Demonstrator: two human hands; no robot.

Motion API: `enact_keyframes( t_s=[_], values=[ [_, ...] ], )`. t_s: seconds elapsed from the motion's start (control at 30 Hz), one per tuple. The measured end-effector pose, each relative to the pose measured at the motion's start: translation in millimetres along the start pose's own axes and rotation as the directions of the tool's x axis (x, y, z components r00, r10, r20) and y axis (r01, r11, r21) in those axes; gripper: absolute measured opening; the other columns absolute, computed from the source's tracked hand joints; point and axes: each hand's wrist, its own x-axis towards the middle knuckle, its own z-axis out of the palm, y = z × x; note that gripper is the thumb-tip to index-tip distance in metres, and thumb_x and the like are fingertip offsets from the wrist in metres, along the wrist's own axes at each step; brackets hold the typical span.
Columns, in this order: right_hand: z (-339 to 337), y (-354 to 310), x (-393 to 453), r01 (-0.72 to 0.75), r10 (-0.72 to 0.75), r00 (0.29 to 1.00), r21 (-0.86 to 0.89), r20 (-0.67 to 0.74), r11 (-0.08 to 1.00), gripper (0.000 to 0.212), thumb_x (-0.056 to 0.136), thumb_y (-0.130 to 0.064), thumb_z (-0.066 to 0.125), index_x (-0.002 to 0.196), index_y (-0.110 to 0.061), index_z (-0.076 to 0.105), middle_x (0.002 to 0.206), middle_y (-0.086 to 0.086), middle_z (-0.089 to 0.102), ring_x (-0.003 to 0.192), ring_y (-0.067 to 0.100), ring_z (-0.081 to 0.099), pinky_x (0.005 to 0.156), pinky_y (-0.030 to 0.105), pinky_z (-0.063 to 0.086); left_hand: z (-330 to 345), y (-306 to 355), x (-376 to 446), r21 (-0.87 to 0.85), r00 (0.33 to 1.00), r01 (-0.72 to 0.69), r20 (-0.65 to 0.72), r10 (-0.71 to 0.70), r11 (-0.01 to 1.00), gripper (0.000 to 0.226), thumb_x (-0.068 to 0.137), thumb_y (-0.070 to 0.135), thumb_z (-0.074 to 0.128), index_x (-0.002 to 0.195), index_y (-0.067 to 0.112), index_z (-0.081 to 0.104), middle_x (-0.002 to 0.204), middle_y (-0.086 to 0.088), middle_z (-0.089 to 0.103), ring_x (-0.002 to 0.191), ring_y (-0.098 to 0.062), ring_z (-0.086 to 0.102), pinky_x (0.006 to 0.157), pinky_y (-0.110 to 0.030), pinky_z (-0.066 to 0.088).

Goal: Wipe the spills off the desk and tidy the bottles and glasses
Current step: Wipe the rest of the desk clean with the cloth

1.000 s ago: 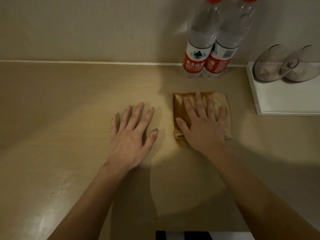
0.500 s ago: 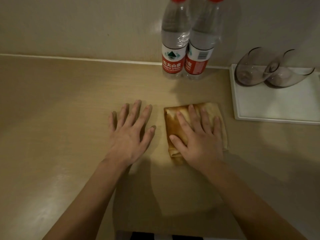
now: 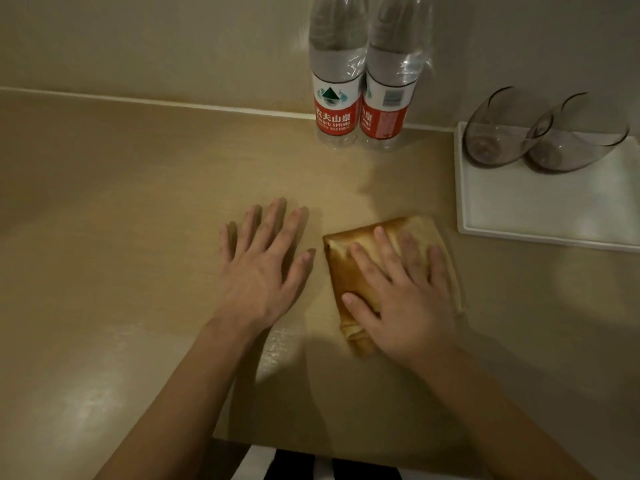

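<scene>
Compared with half a second ago, the right hand (image 3: pixel 403 303) and the folded yellow cloth (image 3: pixel 349 271) under it sit a little nearer the white tray (image 3: pixel 540 216), while the left hand (image 3: pixel 261 268) lies much as it did. Right hand fingers are straight and spread, pressing flat on the cloth and curled round nothing. Left hand rests palm down on the bare surface (image 3: pixel 121 237), fingers straight and spread, just beside the cloth on the side away from the tray. Two water bottles (image 3: pixel 360 109) with red labels stand upright and touching each other at the wall, beyond the cloth and beside the tray's far corner. Two clear glasses (image 3: pixel 540 136) sit side by side on the far end of the tray. A faint wet sheen marks the surface nearer than the cloth, beside the left wrist.
</scene>
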Motion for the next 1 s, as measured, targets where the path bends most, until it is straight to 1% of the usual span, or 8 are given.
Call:
enact_keyframes(
  t_s=[0.07, 0.2, 0.4, 0.53, 0.6, 0.73, 0.8, 1.0],
  values=[
    [-1, -4, 8, -0.057, 0.057, 0.998, 0.005, -0.013, 0.998, 0.071, 0.093, -0.079, 0.0, 0.156, -0.048, -0.01, 0.169, -0.006, -0.014, 0.155, 0.029, -0.01, 0.121, 0.058, -0.011, -1, -4, -7, -0.007, 1.0, -0.006, -0.005, 0.006, 1.0, 0.063, 0.099, 0.065, 0.016, 0.157, 0.048, -0.002, 0.166, 0.015, -0.007, 0.155, -0.018, -0.011, 0.123, -0.053, -0.006],
    [-4, -25, 27, -0.161, 0.161, 0.987, 0.008, -0.028, 0.987, 0.075, 0.094, -0.076, 0.004, 0.159, -0.04, 0.002, 0.17, 0.001, -0.003, 0.155, 0.035, 0.001, 0.12, 0.066, 0.0, -4, -14, -16, 0.012, 0.999, -0.027, 0.028, 0.026, 1.0, 0.064, 0.098, 0.065, 0.015, 0.158, 0.048, -0.001, 0.168, 0.012, -0.006, 0.155, -0.019, -0.011, 0.123, -0.053, -0.007],
    [6, -40, -14, -0.032, 0.032, 0.999, 0.011, -0.015, 0.999, 0.074, 0.096, -0.075, 0.01, 0.161, -0.039, 0.012, 0.171, 0.003, 0.005, 0.155, 0.036, 0.007, 0.12, 0.065, 0.005, -5, -23, -22, -0.008, 0.998, -0.068, 0.015, 0.068, 0.998, 0.062, 0.099, 0.065, 0.016, 0.158, 0.049, 0.001, 0.168, 0.012, -0.004, 0.155, -0.019, -0.01, 0.124, -0.052, -0.007],
    [9, -31, -45, -0.072, 0.072, 0.997, -0.007, 0.005, 0.997, 0.071, 0.097, -0.07, 0.019, 0.16, -0.038, 0.02, 0.169, 0.004, 0.016, 0.154, 0.034, 0.018, 0.12, 0.064, 0.015, -5, -25, -21, -0.007, 0.994, -0.105, -0.005, 0.105, 0.994, 0.062, 0.1, 0.064, 0.017, 0.157, 0.049, 0.0, 0.168, 0.012, -0.003, 0.155, -0.019, -0.009, 0.122, -0.047, -0.013],
    [7, -26, -45, -0.113, 0.113, 0.993, -0.013, 0.018, 0.994, 0.072, 0.097, -0.071, 0.015, 0.16, -0.038, 0.017, 0.17, 0.003, 0.013, 0.154, 0.033, 0.016, 0.12, 0.063, 0.014, -4, -25, -23, -0.007, 0.993, -0.116, -0.019, 0.116, 0.993, 0.062, 0.1, 0.064, 0.018, 0.158, 0.048, 0.002, 0.168, 0.011, -0.003, 0.155, -0.02, -0.008, 0.121, -0.045, -0.015],
    [6, -32, -17, -0.214, 0.214, 0.977, 0.008, 0.002, 0.977, 0.075, 0.091, -0.076, -0.004, 0.158, -0.042, -0.007, 0.17, 0.0, -0.008, 0.156, 0.031, -0.004, 0.121, 0.065, 0.006, -2, -25, -28, 0.012, 0.992, -0.125, -0.012, 0.125, 0.992, 0.063, 0.1, 0.065, 0.015, 0.157, 0.048, -0.002, 0.168, 0.012, -0.006, 0.155, -0.02, -0.01, 0.122, -0.046, -0.014],
    [6, -38, -6, -0.236, 0.236, 0.972, 0.007, -0.008, 0.972, 0.078, 0.089, -0.077, -0.01, 0.157, -0.04, -0.012, 0.17, 0.002, -0.012, 0.155, 0.033, -0.009, 0.12, 0.067, 0.004, -1, -22, -30, 0.023, 0.992, -0.127, -0.01, 0.127, 0.992, 0.063, 0.099, 0.066, 0.015, 0.157, 0.048, -0.003, 0.167, 0.012, -0.007, 0.155, -0.02, -0.011, 0.121, -0.046, -0.016],
    [9, -33, -24, -0.117, 0.117, 0.993, 0.009, 0.008, 0.993, 0.077, 0.094, -0.077, 0.006, 0.161, -0.038, 0.011, 0.17, 0.006, 0.01, 0.155, 0.037, 0.009, 0.119, 0.068, 0.011, 2, -7, -28, 0.051, 0.991, -0.133, 0.011, 0.132, 0.99, 0.064, 0.098, 0.068, 0.012, 0.158, 0.047, -0.003, 0.168, 0.011, -0.006, 0.155, -0.022, -0.009, 0.121, -0.05, -0.013]
  ],
)
